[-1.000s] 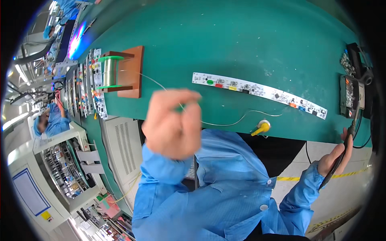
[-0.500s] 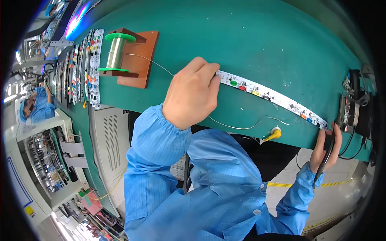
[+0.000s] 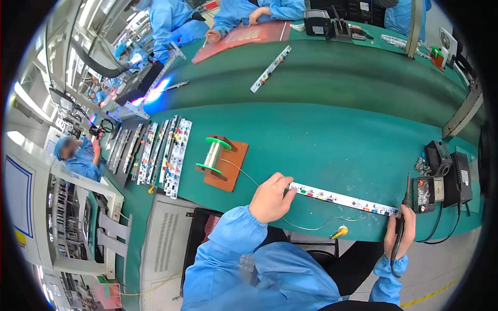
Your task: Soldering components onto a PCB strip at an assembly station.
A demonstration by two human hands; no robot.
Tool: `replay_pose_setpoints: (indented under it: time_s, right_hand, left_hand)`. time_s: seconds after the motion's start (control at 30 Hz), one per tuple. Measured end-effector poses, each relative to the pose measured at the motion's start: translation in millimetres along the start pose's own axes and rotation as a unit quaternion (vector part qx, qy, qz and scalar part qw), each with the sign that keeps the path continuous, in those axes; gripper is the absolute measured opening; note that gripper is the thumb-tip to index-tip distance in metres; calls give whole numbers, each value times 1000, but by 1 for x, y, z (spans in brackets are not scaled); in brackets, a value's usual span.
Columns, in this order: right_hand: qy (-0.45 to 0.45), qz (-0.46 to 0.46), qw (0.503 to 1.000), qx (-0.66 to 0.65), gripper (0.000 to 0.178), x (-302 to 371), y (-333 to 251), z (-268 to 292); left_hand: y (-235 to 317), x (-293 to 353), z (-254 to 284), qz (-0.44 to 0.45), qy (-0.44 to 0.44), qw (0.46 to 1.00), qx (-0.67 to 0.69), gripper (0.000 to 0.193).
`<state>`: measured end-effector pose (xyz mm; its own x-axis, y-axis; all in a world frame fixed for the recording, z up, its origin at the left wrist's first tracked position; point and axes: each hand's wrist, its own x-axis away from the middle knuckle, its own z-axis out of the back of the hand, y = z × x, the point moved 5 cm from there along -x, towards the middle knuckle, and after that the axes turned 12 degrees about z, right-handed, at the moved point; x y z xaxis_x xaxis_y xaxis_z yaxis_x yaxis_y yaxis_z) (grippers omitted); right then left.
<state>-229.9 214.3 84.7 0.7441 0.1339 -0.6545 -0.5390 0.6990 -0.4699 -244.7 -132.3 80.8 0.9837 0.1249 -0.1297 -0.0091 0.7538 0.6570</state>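
Note:
A long, narrow white circuit board strip with green, red and other coloured parts stretches between my hands, over the green mat. My left hand pinches its left end between thumb and fingers. At the other end, my right hand grips the strip's right end and also holds a soldering iron, its tip pointing up and away from the strip. Solder wire runs from a spool on a brown stand, passes behind my left hand, and comes out with its loose end near a yellow plug.
Several circuit board strips lie in a row at the left. An open box of metal scraps and a black soldering station stand at the right. Beyond the bench, another strip lies on a dark green conveyor belt; co-workers sit past it.
My view has tilted up, bringing the belt and the far co-workers into sight. Both hands keep hold of the strip, and the soldering iron stays in my right hand.

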Motion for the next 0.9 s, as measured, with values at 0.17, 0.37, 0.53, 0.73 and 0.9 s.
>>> replay_pose_setpoints:
  time_s: [0.17, 0.37, 0.53, 0.73, 0.9]
  right_hand:
    - [26, 21, 999, 8, 35, 1, -1, 0]
    - [34, 41, 998, 24, 36, 9, 0, -3]
    - [29, 42, 998, 36, 35, 9, -2, 1]
    - [8, 36, 999, 29, 35, 7, -1, -1]
    - [7, 34, 999, 41, 35, 7, 0, 0]
  left_hand:
    - [-2, -7, 1, -11, -4, 1000, -6, 23]
    - [-9, -6, 1, -7, 2, 1000, -11, 25]
    - [-3, -3, 0, 7, 2, 999, -38, 25]
    - [-2, -8, 2, 36, -33, 999, 1, 25]
    - [2, -4, 2, 19, -13, 999, 25, 22]
